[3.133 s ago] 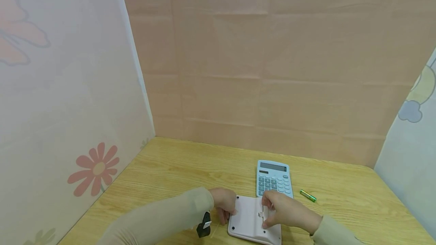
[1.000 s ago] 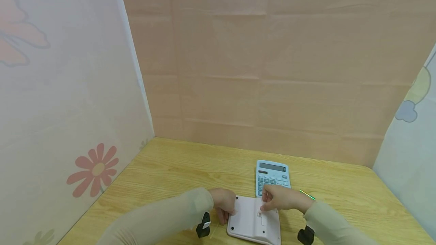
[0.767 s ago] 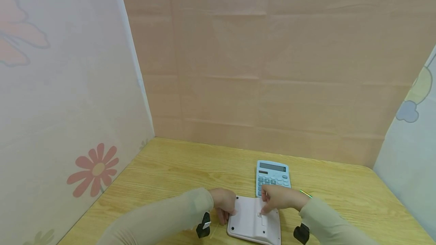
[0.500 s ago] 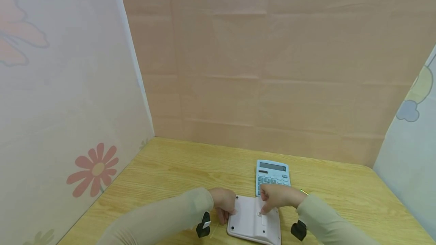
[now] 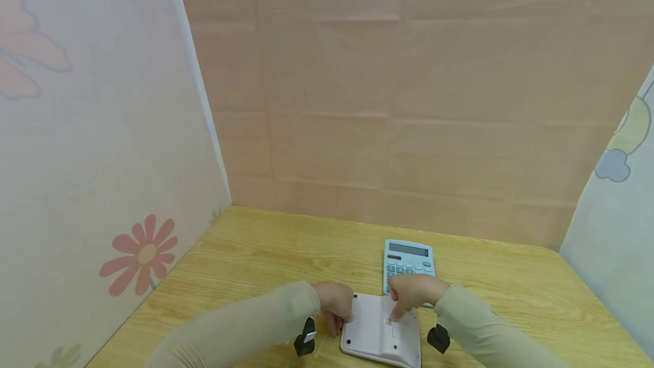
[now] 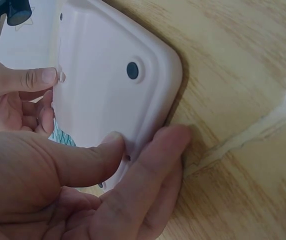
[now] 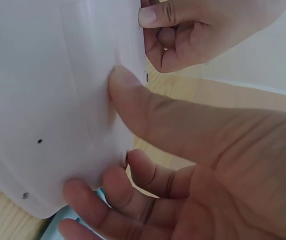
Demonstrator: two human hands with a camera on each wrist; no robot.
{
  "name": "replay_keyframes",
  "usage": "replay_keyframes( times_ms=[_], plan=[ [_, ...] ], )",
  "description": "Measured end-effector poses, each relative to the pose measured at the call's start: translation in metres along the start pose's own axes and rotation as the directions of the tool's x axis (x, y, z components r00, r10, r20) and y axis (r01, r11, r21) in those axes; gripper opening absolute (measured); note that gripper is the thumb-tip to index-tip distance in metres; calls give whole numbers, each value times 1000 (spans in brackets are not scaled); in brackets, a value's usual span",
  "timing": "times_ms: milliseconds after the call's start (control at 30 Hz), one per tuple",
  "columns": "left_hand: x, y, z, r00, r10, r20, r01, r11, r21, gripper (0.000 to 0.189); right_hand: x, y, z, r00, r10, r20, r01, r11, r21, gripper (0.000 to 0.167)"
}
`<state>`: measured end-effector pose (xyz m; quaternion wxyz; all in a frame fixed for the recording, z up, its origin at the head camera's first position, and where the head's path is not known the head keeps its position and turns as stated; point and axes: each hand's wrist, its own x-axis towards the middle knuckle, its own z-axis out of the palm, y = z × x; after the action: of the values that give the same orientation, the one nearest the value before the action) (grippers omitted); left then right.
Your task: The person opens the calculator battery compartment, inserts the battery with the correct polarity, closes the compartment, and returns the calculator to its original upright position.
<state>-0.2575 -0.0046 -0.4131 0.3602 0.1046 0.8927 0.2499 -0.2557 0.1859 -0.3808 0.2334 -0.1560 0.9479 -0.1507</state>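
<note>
A pale pink calculator [image 5: 368, 328] lies back side up on the wooden table, showing dark round feet and a battery cover [image 5: 397, 329] flat in its back. My left hand [image 5: 334, 306] pinches its left edge, thumb on top and fingers at the side, as the left wrist view shows. My right hand [image 5: 413, 291] is at the far edge. Its thumb [image 7: 133, 95] presses on the back by the cover's end, while the other fingers [image 7: 118, 192] curl at the edge. Behind it a light blue calculator [image 5: 409, 250] lies face up, partly covered by the right hand.
The wooden table [image 5: 286, 243] reaches back to a brown papered wall [image 5: 327, 129]. A flower-printed wall [image 5: 148, 129] stands on the left, another printed one on the right. A black wrist camera [image 5: 438, 338] hangs beneath the right sleeve. The sleeve hides most of a green battery.
Three seconds ago my right hand held the battery cover raised; now the cover lies flat and the thumb presses by its end. The right forearm has shifted left, over the battery. My left hand stays put.
</note>
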Motion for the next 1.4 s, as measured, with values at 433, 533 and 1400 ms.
replay_keyframes(
  times_ms=[433, 533, 1400],
  plan=[
    [1, 0, -2, 1000, -7, 16, 7, 1000, 16, 17, 0, -19, 1, 999, 49, 2, -48, 980, -195, 29],
    [1, 0, -1, 1000, -8, 11, 7, 1000, 16, 16, 1, -23, 2, 998, 59, -2, -57, 966, -254, 29],
    [2, -1, -1, 1000, 4, 15, -4, 1000, 13, 15, -16, 42, 12, 984, -146, -102, 170, 943, 285, 25]
  ],
)
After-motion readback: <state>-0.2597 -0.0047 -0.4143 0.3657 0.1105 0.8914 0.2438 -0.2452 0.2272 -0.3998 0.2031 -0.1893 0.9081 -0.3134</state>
